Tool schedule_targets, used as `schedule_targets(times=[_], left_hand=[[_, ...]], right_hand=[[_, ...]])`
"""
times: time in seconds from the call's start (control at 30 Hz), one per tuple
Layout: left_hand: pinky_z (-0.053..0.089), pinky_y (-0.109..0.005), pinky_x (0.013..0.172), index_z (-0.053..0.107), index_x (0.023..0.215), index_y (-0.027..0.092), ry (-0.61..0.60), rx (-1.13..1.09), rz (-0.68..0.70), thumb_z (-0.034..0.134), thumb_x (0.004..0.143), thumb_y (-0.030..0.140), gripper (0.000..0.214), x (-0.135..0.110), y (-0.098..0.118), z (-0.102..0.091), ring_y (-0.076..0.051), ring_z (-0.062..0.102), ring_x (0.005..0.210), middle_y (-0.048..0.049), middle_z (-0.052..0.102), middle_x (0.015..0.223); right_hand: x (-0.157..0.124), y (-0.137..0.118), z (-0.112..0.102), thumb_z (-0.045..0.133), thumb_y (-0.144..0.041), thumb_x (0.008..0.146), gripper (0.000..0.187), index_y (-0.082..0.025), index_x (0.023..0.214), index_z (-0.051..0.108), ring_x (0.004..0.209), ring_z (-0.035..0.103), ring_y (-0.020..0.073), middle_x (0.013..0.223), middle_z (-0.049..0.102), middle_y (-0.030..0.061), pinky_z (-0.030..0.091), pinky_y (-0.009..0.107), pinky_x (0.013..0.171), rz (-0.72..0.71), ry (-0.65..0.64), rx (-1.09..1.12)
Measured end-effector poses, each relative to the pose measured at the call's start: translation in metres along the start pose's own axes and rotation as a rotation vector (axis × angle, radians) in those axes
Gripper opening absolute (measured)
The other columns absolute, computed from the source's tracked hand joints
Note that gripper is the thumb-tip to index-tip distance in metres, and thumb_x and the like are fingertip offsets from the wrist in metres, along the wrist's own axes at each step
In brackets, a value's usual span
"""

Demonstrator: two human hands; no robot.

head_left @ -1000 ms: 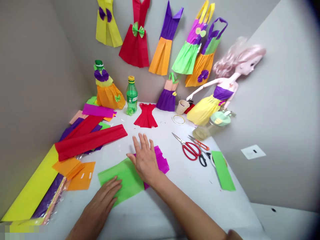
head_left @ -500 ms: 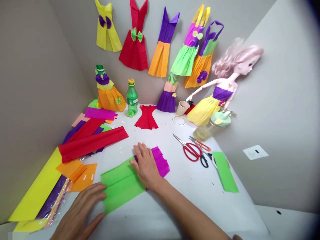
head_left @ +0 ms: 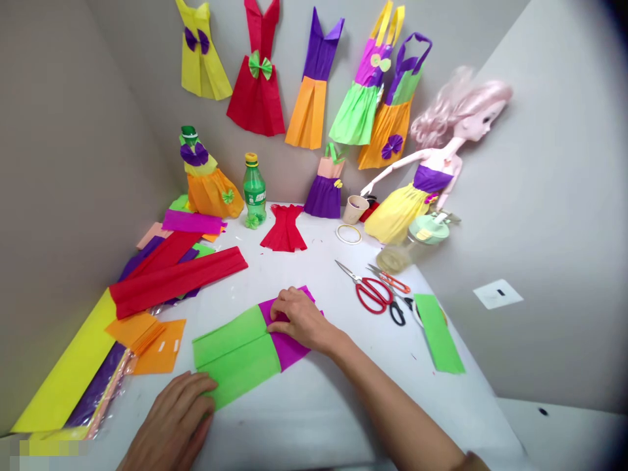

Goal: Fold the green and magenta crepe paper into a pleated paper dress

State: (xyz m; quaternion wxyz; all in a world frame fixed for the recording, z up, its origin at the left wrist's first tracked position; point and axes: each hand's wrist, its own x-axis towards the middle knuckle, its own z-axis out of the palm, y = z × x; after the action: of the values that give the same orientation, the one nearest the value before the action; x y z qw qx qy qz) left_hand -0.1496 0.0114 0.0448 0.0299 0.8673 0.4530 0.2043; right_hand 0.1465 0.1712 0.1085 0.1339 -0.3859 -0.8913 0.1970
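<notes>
A green crepe paper piece lies on the white table, joined along one edge to a magenta crepe paper piece. My right hand rests on the magenta piece, fingers curled and pressing near the seam between the two colours. My left hand lies at the near left, fingertips on the green piece's lower left corner, fingers loosely bent and flat.
Red-handled scissors, smaller orange scissors and a green paper strip lie to the right. Stacked coloured paper sheets fill the left side. A green bottle, a tape ring, a doll and paper dresses stand at the back.
My right hand slid back from flat on both papers to a curled press on the magenta piece. My left hand drew down to the green piece's corner. More magenta shows.
</notes>
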Motion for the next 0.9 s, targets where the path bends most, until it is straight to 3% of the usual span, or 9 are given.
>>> schedule_targets(times=[0.17,0.33,0.53,0.9], left_hand=[[0.047,-0.035,0.106,0.064,0.104,0.027,-0.032,-0.037,-0.050,0.055,0.100,0.036,0.013,0.000,0.004,-0.004,-0.021,0.062,0.116,-0.0031,0.069,0.117],[0.046,-0.037,0.106,0.061,0.118,0.027,-0.001,-0.023,-0.027,0.057,0.099,0.041,0.024,-0.004,0.006,-0.006,-0.023,0.061,0.117,-0.0057,0.068,0.121],[0.048,-0.034,0.099,0.062,0.103,0.027,-0.008,-0.026,-0.088,0.048,0.103,0.041,0.020,0.007,0.014,-0.010,-0.021,0.063,0.107,-0.0040,0.068,0.110],[0.047,-0.032,0.101,0.063,0.098,0.025,-0.018,0.004,-0.032,0.050,0.101,0.034,0.016,0.009,0.022,-0.008,-0.021,0.060,0.112,-0.0040,0.067,0.114]], right_hand=[[-0.002,-0.001,0.007,0.080,-0.038,0.085,0.025,-0.018,0.087,0.065,0.085,0.050,0.0155,0.089,0.059,0.0001,0.034,0.027,0.075,0.030,-0.019,0.005],[-0.003,0.000,0.008,0.079,-0.040,0.086,0.026,-0.018,0.087,0.065,0.085,0.050,0.0156,0.091,0.060,0.0003,0.034,0.028,0.076,0.040,-0.020,0.025],[-0.004,0.001,0.009,0.079,-0.040,0.086,0.026,-0.018,0.088,0.065,0.087,0.049,0.0164,0.093,0.059,0.0012,0.034,0.029,0.078,0.044,-0.025,0.037],[-0.001,0.002,0.006,0.073,-0.040,0.091,0.024,-0.017,0.089,0.065,0.088,0.048,0.0179,0.094,0.058,0.0038,0.034,0.031,0.077,0.031,-0.069,0.060]])
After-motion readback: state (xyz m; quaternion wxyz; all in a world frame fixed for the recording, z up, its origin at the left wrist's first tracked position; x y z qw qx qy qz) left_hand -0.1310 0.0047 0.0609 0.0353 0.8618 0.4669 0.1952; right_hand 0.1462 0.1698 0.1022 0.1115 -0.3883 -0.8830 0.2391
